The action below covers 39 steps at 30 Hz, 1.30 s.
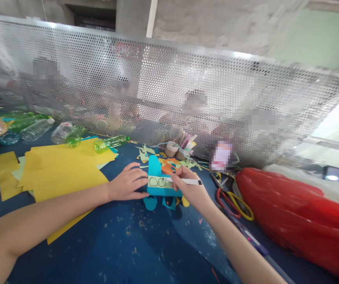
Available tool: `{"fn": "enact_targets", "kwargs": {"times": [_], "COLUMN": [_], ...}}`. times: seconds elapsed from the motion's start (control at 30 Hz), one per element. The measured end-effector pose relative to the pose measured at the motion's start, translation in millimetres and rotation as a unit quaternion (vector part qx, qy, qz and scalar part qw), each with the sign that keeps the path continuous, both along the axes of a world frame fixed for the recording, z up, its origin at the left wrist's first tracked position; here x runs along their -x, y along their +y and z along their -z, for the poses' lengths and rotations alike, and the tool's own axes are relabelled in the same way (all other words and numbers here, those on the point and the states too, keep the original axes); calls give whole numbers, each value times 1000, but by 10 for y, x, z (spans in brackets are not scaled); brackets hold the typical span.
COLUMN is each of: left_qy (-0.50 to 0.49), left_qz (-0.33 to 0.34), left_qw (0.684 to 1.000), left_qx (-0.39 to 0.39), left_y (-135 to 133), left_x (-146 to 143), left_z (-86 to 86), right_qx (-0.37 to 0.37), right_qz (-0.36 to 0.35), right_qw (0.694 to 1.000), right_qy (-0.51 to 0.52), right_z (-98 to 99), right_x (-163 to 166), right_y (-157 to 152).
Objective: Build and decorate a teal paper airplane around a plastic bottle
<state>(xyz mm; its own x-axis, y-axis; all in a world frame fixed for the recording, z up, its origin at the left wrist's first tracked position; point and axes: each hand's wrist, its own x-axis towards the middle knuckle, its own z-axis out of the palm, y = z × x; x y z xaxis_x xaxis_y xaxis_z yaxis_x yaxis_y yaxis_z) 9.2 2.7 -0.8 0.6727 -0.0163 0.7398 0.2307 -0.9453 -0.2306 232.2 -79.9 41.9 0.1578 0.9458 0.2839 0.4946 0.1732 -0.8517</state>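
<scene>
Currently R hand point(190, 190) grip pinches pen point(187, 181) over teal craft point(155, 167), L hand point(127, 184) flat on it; scissors point(243, 206), red bag point(293, 213) nearby.

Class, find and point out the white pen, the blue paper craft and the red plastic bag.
white pen point(191, 182): head view, on its bare white barrel.
blue paper craft point(154, 166): head view, on its upper blue flap.
red plastic bag point(290, 213): head view, on the middle of its top.
</scene>
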Motion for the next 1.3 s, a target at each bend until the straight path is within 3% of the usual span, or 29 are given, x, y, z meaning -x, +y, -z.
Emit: {"fn": "enact_targets", "kwargs": {"times": [0.2, 0.33, 0.8, 1.3], "left_qy": [-8, -6, -5, -4], "left_qz": [-5, -13, -10, -8], "left_qw": [1000, 1000, 1000, 1000], "left_qx": [5, 11, 11, 11], "left_y": [-2, 1, -3, 3], "left_x": [-3, -3, 0, 0], "left_z": [2, 8, -6, 6], "right_qx": [-21, -14, 18, 4], "right_qz": [30, 31, 48, 16], "right_qw": [998, 999, 999, 1000], "right_qy": [49, 20, -1, -4], "right_z": [-217, -285, -144, -60], "right_x": [-20, -140, -224, -227], "right_y": [-58, -64, 26, 38]}}
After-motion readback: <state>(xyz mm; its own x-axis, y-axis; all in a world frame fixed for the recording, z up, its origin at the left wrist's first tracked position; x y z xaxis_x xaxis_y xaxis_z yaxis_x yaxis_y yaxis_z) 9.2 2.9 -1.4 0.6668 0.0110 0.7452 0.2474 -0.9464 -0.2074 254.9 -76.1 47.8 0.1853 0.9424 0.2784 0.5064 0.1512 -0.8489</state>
